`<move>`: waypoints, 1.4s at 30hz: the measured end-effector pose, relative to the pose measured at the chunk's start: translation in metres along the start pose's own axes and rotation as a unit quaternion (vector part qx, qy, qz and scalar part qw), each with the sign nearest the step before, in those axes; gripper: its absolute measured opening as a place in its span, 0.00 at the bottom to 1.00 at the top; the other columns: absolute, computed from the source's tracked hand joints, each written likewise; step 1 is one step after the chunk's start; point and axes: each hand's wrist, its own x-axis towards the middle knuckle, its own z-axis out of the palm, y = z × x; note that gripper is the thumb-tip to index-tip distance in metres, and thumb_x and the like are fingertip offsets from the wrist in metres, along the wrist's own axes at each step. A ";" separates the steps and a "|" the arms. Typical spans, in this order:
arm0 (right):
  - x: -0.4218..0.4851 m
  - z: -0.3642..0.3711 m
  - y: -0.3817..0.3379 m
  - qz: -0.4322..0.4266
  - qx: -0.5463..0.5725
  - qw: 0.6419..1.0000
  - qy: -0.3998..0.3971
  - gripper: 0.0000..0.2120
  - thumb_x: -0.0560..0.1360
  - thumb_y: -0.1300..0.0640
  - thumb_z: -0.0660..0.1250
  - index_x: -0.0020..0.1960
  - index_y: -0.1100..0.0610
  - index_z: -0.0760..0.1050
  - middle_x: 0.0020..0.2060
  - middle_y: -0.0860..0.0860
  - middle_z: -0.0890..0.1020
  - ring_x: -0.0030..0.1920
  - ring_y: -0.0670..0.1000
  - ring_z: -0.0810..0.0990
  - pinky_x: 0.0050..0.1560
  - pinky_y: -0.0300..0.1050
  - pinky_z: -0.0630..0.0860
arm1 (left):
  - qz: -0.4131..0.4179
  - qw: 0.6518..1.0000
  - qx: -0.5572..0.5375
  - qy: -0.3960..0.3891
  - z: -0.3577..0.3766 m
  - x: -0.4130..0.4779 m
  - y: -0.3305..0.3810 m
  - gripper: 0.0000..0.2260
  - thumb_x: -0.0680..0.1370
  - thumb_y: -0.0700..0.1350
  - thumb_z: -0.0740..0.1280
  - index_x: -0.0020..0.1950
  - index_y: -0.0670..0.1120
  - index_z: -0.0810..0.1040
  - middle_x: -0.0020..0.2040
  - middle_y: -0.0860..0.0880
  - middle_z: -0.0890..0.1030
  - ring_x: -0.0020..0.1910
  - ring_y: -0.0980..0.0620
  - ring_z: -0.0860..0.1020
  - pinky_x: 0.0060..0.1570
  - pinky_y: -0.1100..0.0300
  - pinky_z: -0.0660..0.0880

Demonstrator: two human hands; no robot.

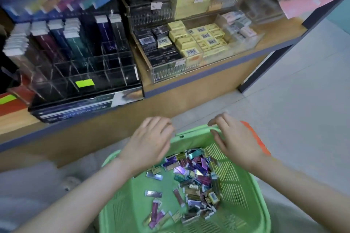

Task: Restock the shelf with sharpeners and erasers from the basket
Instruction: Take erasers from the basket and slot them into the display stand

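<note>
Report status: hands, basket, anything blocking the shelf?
Left hand and right hand open, empty, over the basket. Erasers loose inside, piled right. Display rack front slots empty; nothing blocking.

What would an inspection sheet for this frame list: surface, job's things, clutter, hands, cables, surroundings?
Surface: wooden shelf, blue-edged, crowded with displays.
Job's things: green basket holds a loose pile of wrapped erasers; acrylic display rack, front cells empty.
Clutter: orange item behind basket, unidentifiable.
Hands: left hand and right hand open over basket, holding nothing.
Cables: nothing seen.
Surroundings: clear bins of boxed erasers; pale tiled floor.
</note>
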 end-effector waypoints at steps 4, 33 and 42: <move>-0.026 0.071 -0.007 0.044 0.007 0.981 -0.186 0.12 0.78 0.59 0.61 0.60 0.59 0.72 0.52 0.54 0.76 0.51 0.56 0.76 0.52 0.46 0.72 | -0.130 0.980 -0.036 -0.148 0.027 -0.038 0.003 0.20 0.80 0.48 0.52 0.71 0.47 0.67 0.68 0.51 0.69 0.69 0.50 0.69 0.69 0.57 0.56; -0.071 0.206 0.006 0.120 -0.075 0.927 -0.346 0.19 0.76 0.62 0.63 0.66 0.55 0.67 0.66 0.54 0.70 0.67 0.56 0.65 0.67 0.48 0.63 | -0.618 0.627 -0.373 -0.293 0.214 -0.133 0.058 0.14 0.71 0.38 0.74 0.43 0.49 0.70 0.44 0.52 0.78 0.48 0.51 0.77 0.57 0.55 0.75; -0.077 0.206 -0.004 0.210 0.076 0.928 -0.297 0.12 0.79 0.57 0.62 0.62 0.56 0.73 0.56 0.53 0.77 0.57 0.54 0.72 0.58 0.46 0.67 | -0.599 0.655 -0.342 -0.308 0.229 -0.143 0.058 0.09 0.74 0.39 0.71 0.39 0.47 0.72 0.41 0.49 0.79 0.45 0.49 0.78 0.53 0.53 0.77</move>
